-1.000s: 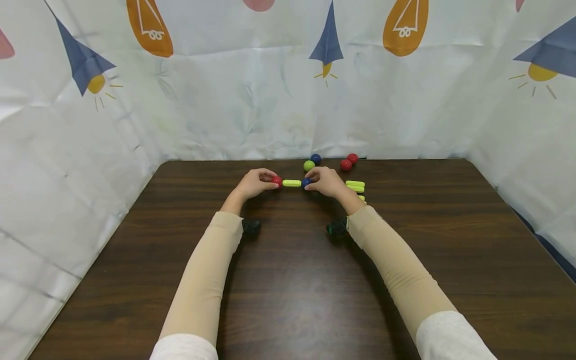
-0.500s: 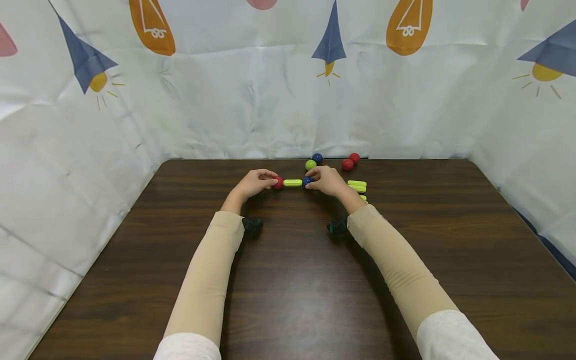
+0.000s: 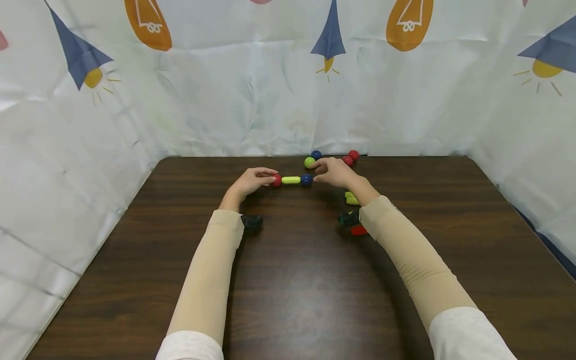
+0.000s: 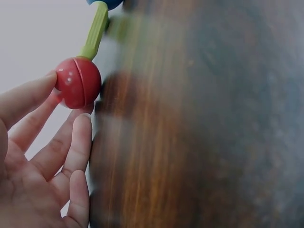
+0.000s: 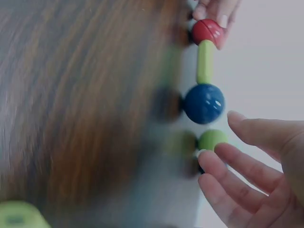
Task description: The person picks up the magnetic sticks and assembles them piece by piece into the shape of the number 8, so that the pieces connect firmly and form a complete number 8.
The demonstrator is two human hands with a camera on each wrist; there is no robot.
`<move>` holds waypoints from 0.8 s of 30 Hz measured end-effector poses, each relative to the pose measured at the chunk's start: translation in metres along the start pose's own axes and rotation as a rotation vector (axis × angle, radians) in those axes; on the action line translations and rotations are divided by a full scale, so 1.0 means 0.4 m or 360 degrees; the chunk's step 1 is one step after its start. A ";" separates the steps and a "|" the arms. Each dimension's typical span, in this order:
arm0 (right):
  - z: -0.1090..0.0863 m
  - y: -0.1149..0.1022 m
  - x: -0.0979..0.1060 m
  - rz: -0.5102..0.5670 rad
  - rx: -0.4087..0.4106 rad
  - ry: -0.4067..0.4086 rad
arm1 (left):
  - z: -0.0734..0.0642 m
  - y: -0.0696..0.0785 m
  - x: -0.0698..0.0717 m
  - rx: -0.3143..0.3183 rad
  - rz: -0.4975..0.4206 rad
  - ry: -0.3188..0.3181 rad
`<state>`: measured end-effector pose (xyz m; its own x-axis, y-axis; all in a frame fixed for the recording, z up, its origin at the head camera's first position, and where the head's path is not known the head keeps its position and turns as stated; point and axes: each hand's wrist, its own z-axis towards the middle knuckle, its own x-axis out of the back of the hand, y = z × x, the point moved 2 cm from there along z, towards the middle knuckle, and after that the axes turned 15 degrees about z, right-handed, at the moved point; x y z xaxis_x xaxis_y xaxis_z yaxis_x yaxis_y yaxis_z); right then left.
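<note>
A yellow-green rod [image 3: 291, 180] joins a red ball [image 4: 78, 83] at its left end to a dark blue ball [image 5: 204, 103] at its right end, lying across the far part of the table. My left hand [image 3: 253, 182] pinches the red ball between thumb and fingertips; in the left wrist view the thumb lies on one side and fingers on the other. My right hand [image 3: 336, 172] is just to the right of the blue ball, thumb and fingers apart with nothing between them. In the right wrist view a gap shows between its thumb and the blue ball.
Behind the right hand a green ball [image 3: 309, 162] and another blue ball [image 3: 316, 154] lie near the back edge, with two red balls [image 3: 353, 155] to their right. Yellow-green rods [image 3: 352, 198] and a red piece [image 3: 359, 230] lie partly hidden by the right arm.
My right hand has let go of the blue ball and moved slightly right and away from it. A red piece now shows beside the right wrist. The left hand keeps its pinch.
</note>
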<state>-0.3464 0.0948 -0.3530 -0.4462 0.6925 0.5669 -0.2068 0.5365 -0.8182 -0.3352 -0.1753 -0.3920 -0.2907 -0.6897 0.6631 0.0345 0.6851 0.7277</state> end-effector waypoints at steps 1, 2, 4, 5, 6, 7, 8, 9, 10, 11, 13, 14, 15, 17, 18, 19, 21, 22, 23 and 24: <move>-0.006 -0.001 0.007 -0.0004 0.0007 -0.0009 | 0.000 0.000 0.001 0.0004 -0.0006 -0.0005; -0.014 -0.003 0.015 -0.0006 0.0014 -0.0017 | 0.000 -0.001 0.002 0.0006 -0.0013 -0.0014; -0.028 -0.005 0.031 -0.0019 0.0026 -0.0029 | 0.000 0.000 0.003 0.0004 -0.0021 -0.0030; -0.036 -0.006 0.038 -0.0031 0.0037 -0.0034 | 0.000 0.000 0.003 0.0002 -0.0026 -0.0039; -0.045 -0.008 0.046 -0.0045 0.0046 -0.0038 | 0.000 0.001 0.004 -0.0001 -0.0029 -0.0047; -0.055 -0.009 0.052 -0.0060 0.0059 -0.0040 | 0.000 0.001 0.005 -0.0003 -0.0035 -0.0054; -0.065 -0.009 0.059 -0.0068 0.0073 -0.0042 | 0.000 0.001 0.005 -0.0007 -0.0038 -0.0062; -0.075 -0.009 0.065 -0.0081 0.0090 -0.0043 | -0.001 0.002 0.006 -0.0010 -0.0040 -0.0069; -0.085 -0.010 0.070 -0.0096 0.0106 -0.0044 | -0.001 0.002 0.007 -0.0012 -0.0049 -0.0076; -0.095 -0.010 0.075 -0.0107 0.0121 -0.0045 | -0.002 0.002 0.008 -0.0014 -0.0049 -0.0080; -0.114 -0.010 0.083 -0.0134 0.0155 -0.0047 | -0.003 0.002 0.009 -0.0015 -0.0059 -0.0088; -0.123 -0.010 0.087 -0.0144 0.0173 -0.0047 | -0.003 0.002 0.009 -0.0014 -0.0059 -0.0090; -0.131 -0.010 0.089 -0.0153 0.0192 -0.0049 | -0.003 0.001 0.009 -0.0014 -0.0056 -0.0089; -0.145 -0.009 0.093 -0.0169 0.0223 -0.0050 | -0.003 0.000 0.007 -0.0016 -0.0048 -0.0083; -0.152 -0.009 0.094 -0.0176 0.0240 -0.0050 | -0.003 -0.001 0.006 -0.0021 -0.0052 -0.0082; -0.158 -0.008 0.095 -0.0184 0.0253 -0.0050 | -0.002 -0.002 0.004 -0.0026 -0.0049 -0.0080; -0.173 -0.007 0.095 -0.0181 0.0275 -0.0055 | -0.001 -0.004 0.001 -0.0041 -0.0040 -0.0074; -0.180 -0.005 0.093 -0.0181 0.0287 -0.0064 | -0.001 -0.005 0.001 -0.0045 -0.0036 -0.0071; -0.187 -0.003 0.090 -0.0172 0.0297 -0.0077 | -0.001 -0.006 0.001 -0.0050 -0.0036 -0.0068; -0.196 -0.002 0.087 -0.0166 0.0311 -0.0090 | -0.001 -0.007 0.001 -0.0052 -0.0032 -0.0063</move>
<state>-0.2934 0.1565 -0.3251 -0.4602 0.6071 0.6477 -0.4170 0.4963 -0.7615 -0.3351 -0.1776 -0.3937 -0.3292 -0.6931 0.6412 0.0593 0.6626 0.7466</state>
